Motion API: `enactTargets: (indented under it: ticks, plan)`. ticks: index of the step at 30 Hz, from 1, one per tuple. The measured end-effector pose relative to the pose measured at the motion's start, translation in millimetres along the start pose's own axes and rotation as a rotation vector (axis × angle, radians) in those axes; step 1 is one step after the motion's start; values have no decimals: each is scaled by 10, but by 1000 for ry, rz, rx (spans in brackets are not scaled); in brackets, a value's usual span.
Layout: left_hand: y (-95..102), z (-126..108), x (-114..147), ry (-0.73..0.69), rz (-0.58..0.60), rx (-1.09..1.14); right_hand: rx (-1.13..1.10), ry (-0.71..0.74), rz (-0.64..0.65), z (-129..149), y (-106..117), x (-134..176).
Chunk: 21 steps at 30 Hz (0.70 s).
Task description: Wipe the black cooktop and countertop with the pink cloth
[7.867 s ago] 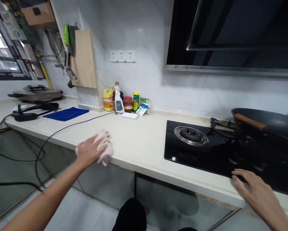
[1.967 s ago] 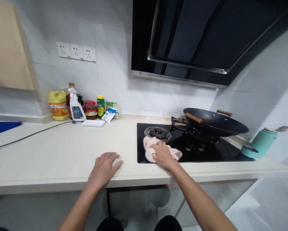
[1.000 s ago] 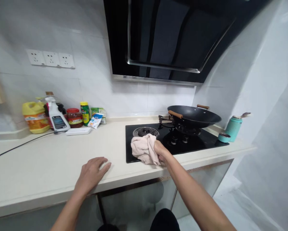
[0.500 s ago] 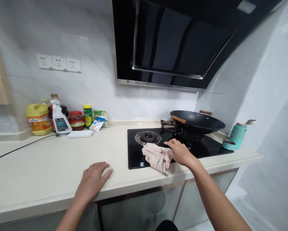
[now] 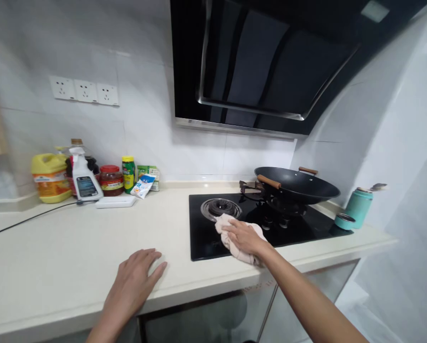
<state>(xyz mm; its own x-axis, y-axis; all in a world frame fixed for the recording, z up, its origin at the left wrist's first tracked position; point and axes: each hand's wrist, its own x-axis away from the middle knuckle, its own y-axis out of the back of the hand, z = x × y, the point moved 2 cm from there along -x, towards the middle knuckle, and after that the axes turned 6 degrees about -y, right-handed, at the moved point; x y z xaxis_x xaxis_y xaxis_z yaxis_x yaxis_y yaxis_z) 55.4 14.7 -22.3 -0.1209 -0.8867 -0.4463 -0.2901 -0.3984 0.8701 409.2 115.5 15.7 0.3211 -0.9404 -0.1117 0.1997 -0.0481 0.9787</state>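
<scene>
My right hand (image 5: pixel 244 236) lies on top of a crumpled pale pink cloth (image 5: pixel 224 223), its fingers curled onto the fabric. Beneath it, the cloth covers the front edge of the black glass cooktop (image 5: pixel 204 243) and laps onto the counter. Just behind the cloth is the left burner (image 5: pixel 221 207). To the left of the cooktop, my left hand (image 5: pixel 136 275) rests palm down on the cream counter (image 5: pixel 74 247), thumb apart from the fingers and nothing in it.
A black wok (image 5: pixel 299 186) with wooden handles sits over the right burner. At the right end stand a turquoise bottle (image 5: pixel 359 208) and its cup (image 5: pixel 344 221). Against the wall at left are a spray bottle (image 5: pixel 84 176), a yellow jug (image 5: pixel 51 178) and jars. A range hood (image 5: pixel 263 66) hangs above.
My right hand has moved left and down from beside the cloth onto it. The cloth is now partly covered and its folds have shifted. The left hand stays on the counter.
</scene>
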Motion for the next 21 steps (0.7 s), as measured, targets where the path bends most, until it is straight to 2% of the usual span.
enactTargets:
  ticks: [4, 8, 14, 21]
  plan:
    - [-42, 20, 19, -26, -42, -5, 56, -200, -99, -263, -19, -376]
    - [-81, 46, 52, -60, -81, -16, 73, -352, -138, -490, -14, -710]
    - [-144, 93, 104, -99, -141, -46, 159, -506, -77, -812, 86, -1141]
    - [-285, 202, 131, -109, -185, -46, 184, -539, 65, -1084, 187, -1721]
